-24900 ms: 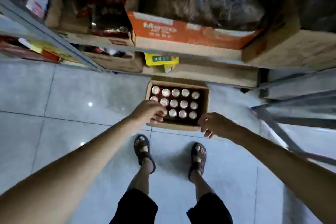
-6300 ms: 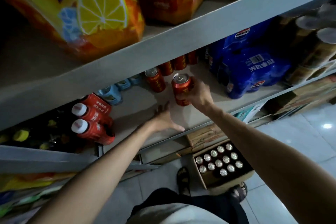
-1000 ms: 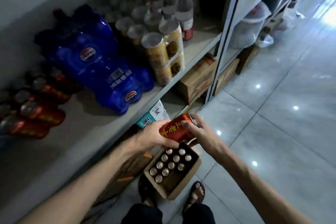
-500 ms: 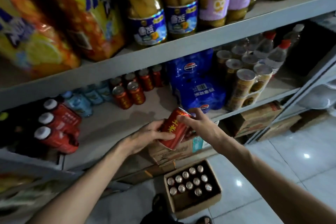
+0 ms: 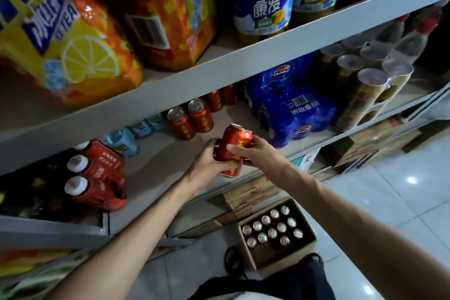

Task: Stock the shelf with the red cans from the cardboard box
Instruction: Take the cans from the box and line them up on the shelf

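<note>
Red can [image 5: 235, 143] gripped in both hands, just above the shelf's [image 5: 155, 165] front edge.
My left hand [image 5: 207, 162] and right hand [image 5: 255, 156] both curl around the tilted can, which has yellow lettering and a silver top. I see bare board ahead of it, between the red bottles [image 5: 97, 178] on the left, the blue pack [image 5: 292, 109] on the right and the row of cans [image 5: 181, 123] behind. The cardboard box [image 5: 309, 243] sits on the floor below.

Can [image 5: 235, 143] hovering over the shelf [image 5: 155, 161] front, box [image 5: 285, 266] sitting on the floor [image 5: 389, 202] below.
Left hand [image 5: 209, 163] and right hand [image 5: 255, 153] are gripping the can; a row of cans [image 5: 192, 119] is standing behind it, a pack [image 5: 292, 109] lying to its right, bottles [image 5: 97, 178] to its left; other cans [image 5: 272, 229] are sitting in the box.
</note>
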`<state>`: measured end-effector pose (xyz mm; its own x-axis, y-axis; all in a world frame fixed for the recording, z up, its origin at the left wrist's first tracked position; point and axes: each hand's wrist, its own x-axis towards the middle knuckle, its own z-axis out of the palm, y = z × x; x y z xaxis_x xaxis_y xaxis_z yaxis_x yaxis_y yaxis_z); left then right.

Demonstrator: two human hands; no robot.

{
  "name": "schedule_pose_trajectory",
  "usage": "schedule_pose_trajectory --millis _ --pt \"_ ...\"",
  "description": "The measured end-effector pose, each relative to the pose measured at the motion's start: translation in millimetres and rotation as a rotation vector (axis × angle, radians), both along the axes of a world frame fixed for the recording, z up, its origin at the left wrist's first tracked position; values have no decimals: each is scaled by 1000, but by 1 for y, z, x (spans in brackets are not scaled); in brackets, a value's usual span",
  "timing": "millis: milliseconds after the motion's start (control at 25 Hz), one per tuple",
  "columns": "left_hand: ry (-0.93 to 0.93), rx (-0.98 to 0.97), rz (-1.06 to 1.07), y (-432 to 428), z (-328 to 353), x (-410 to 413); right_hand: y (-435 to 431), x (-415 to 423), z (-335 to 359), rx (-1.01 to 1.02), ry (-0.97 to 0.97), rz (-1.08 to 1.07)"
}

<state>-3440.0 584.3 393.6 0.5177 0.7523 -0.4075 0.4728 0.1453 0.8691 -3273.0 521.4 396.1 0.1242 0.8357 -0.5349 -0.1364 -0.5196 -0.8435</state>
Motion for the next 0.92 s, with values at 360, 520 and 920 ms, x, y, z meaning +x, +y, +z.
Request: schedule_pose_trajectory --millis 360,520,920 --pt "435 117 -251 24 -44 13 48 17 -41 143 -351 -89" --pt "840 235 -410 39 -55 -7 96 24 -46 331 -401 -158" --pt "976 257 -561 51 -76 -8 134 8 -89 448 -425 -156"
